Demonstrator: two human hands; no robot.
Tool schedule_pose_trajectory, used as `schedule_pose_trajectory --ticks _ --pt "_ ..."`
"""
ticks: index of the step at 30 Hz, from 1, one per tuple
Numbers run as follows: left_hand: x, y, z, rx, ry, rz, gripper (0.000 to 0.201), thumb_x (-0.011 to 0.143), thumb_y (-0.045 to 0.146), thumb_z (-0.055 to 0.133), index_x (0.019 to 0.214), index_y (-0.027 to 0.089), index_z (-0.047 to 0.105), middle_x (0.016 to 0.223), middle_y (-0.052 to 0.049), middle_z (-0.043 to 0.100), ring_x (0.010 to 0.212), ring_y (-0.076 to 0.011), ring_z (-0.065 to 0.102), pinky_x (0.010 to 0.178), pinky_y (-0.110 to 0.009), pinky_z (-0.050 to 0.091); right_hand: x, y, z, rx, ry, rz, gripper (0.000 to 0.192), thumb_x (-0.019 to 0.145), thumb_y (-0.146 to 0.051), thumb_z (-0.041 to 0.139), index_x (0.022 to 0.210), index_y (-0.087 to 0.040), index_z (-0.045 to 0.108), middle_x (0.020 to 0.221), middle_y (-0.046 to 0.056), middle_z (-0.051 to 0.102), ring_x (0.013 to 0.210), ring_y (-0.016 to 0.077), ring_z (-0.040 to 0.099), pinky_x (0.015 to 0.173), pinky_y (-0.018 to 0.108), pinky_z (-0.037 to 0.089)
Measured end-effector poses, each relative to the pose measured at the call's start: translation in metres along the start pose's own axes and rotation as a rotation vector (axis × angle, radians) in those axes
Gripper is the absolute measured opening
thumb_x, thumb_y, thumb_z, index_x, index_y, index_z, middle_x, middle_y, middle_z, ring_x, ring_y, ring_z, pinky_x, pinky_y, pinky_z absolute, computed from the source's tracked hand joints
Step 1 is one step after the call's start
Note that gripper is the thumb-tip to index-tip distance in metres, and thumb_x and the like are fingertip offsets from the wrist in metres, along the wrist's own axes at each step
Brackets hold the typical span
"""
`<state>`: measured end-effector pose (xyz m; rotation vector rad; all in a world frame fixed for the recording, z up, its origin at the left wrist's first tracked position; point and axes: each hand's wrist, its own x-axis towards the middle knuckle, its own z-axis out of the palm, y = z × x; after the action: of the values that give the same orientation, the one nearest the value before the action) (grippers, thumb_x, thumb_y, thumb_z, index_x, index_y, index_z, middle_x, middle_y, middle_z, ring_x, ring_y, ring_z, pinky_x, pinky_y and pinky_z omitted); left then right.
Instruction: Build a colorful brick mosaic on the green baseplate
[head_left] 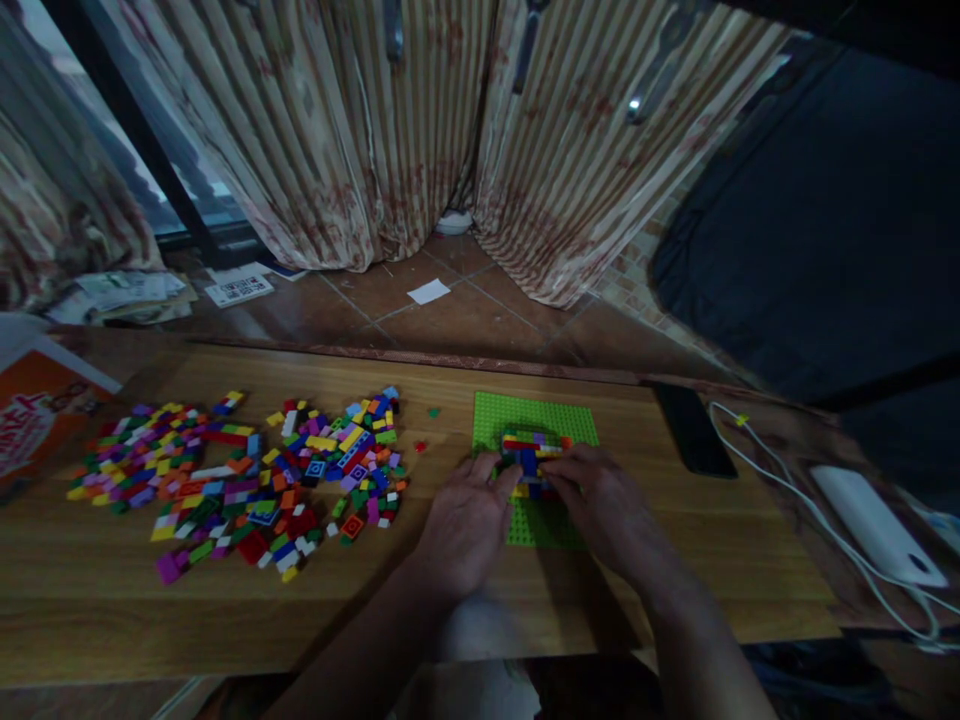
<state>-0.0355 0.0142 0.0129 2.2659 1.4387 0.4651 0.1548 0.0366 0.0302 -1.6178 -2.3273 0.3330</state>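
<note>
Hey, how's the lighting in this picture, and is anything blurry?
Head view: dim overall, paler at the window upper left; head view: dark shadows on the tabletop beside both forearms; head view: a small glint near the top, right of centre; head view: bricks between the left hand and right hand look soft, fine detail unclear.

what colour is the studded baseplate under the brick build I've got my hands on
The studded baseplate is lime green, showing best in the head view.
</note>
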Motion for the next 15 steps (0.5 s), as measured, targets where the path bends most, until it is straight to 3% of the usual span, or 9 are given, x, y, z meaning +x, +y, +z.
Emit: schedule_pose_trajectory --ticks 8,15 --pt "0.001 0.0 0.001 0.025 -0.016 -0.005 0.043 0.089 0.015 0.047 0.131 0.021 0.052 0.129 -0.01 0.055 0.117 -0.0253 0.055 0.1 -0.041 0.048 -0.016 -0.026 0.005 -0.36 0.006 0.043 0.04 0.084 -0.001 0.045 0.108 -0.021 0.07 0.103 0.012 0.066 0.094 0.0267 0.057 0.08 0.038 0.047" --pt "-0.001 0.001 -0.002 -0.012 -0.022 0.02 0.047 0.088 0.013 0.046 0.134 0.017 0.051 0.129 -0.012 0.054 0.114 -0.0238 0.056 0.1 -0.039 0.047 -0.03 -0.047 0.017 -0.539 0.078 0.114 0.048 0.081 -0.001 0.045 0.122 -0.02 0.062 0.114 0.017 0.064 0.092 0.0318 0.058 0.073 0.043 0.047"
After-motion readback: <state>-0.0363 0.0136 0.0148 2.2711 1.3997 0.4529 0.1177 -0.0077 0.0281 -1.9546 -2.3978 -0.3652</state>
